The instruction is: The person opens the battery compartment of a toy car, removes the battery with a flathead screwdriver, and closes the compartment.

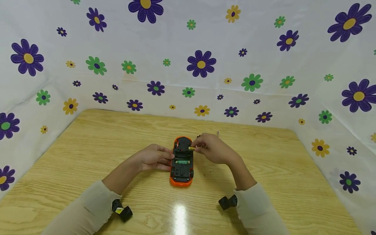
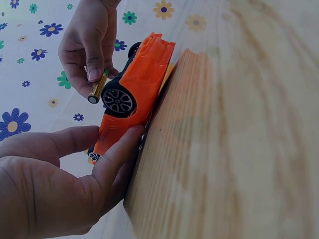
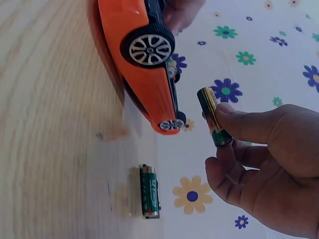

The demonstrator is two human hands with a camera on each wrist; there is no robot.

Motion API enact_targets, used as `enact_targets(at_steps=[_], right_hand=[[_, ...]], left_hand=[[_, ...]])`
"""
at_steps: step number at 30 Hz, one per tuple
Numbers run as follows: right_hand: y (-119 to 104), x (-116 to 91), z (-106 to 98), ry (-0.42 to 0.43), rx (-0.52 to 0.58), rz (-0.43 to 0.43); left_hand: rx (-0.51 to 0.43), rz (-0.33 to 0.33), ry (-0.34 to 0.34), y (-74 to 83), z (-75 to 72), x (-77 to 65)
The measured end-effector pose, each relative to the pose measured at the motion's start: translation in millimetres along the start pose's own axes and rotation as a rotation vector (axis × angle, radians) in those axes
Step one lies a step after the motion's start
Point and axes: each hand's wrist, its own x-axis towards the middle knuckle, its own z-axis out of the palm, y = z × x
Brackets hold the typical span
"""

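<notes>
An orange toy car (image 1: 181, 183) lies upside down on the table, its black underside facing up. One green battery (image 1: 182, 162) sits crosswise in its uncovered battery compartment. My left hand (image 1: 154, 158) holds the car by its left side, thumb and fingers against the body. Over the far right part of the underside, my right hand (image 1: 214, 148) pinches a gold and green battery (image 3: 214, 117) between thumb and fingers. In the right wrist view this battery is clear of the car, near its wheels.
Another green battery (image 3: 149, 191) lies on the wooden table (image 1: 117, 137) beside the car. Small items beyond the right hand are mostly hidden by it. A white cloth with printed flowers (image 1: 164, 42) stands around the table's back and sides.
</notes>
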Motion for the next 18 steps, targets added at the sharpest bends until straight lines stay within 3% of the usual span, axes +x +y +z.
enact_targets(at_steps=[5, 11, 18], right_hand=[[10.2, -4.0, -7.0, -0.002, 0.042, 0.036], [20.3, -4.3, -8.9, -0.015, 0.007, 0.048], [31.0, -0.6, -0.9, -0.045, -0.035, 0.120]], left_hand=[[0.006, 0.002, 0.000, -0.1, 0.7, 0.1], [0.010, -0.001, 0.006, 0.5, 0.9, -0.2], [0.009, -0.005, 0.008, 0.5, 1.2, -0.5]])
